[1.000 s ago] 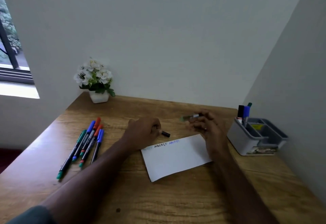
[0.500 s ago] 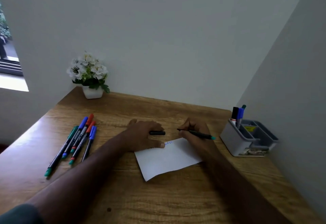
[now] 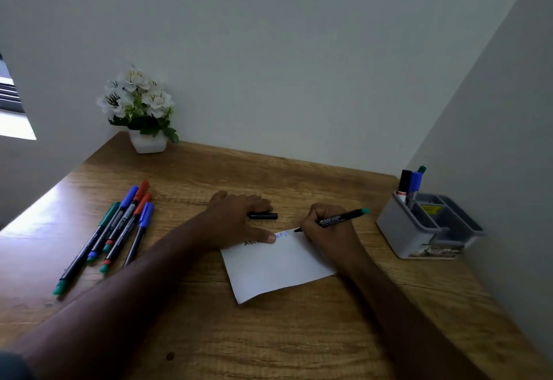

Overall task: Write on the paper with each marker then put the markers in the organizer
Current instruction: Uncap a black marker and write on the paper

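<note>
A white paper (image 3: 278, 266) lies on the wooden desk (image 3: 269, 334), with black and blue writing along its top edge. My right hand (image 3: 329, 230) grips a black marker with a green end (image 3: 341, 218), its tip touching the paper's top right corner. My left hand (image 3: 236, 218) lies flat, thumb pressing the paper's top edge. A black cap (image 3: 263, 215) sits by its fingers; whether they hold it is unclear. Several capped markers (image 3: 116, 230) lie in a loose row at the left. The grey organizer (image 3: 419, 230) at the right holds three markers (image 3: 411, 183) upright.
A white pot of white flowers (image 3: 143, 113) stands at the desk's back left corner. Walls close off the back and the right side just beyond the organizer. A window edge (image 3: 12, 110) shows at far left.
My right hand turned the uncapped marker around and brought its tip down onto the paper. My left hand came down onto the paper's top edge, with the cap beside it.
</note>
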